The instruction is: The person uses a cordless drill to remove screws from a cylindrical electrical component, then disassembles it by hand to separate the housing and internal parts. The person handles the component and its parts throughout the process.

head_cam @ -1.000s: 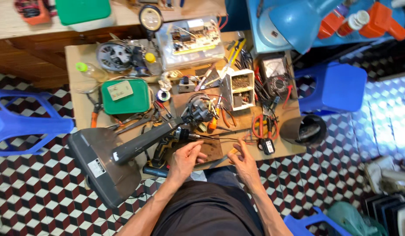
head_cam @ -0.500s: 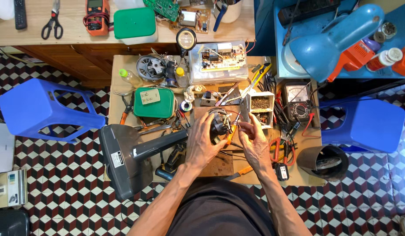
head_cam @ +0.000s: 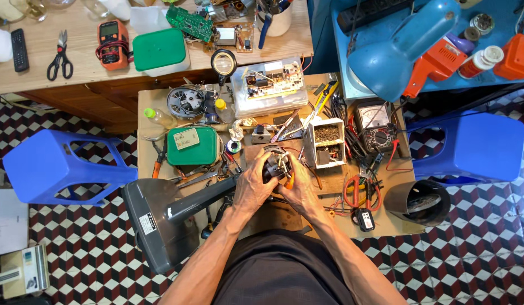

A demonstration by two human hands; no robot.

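1. The left hand [head_cam: 255,187] was closed around the dark fan motor [head_cam: 276,164], with the fingers curled over its left side.
2. The right hand [head_cam: 296,189] gripped the same motor from the right, fingers bent tight.
3. The motor was above the middle of the small cluttered worktable [head_cam: 386,223], at the top end of the grey fan stand [head_cam: 160,217].
4. A green box [head_cam: 191,146] lay just left of the hands.
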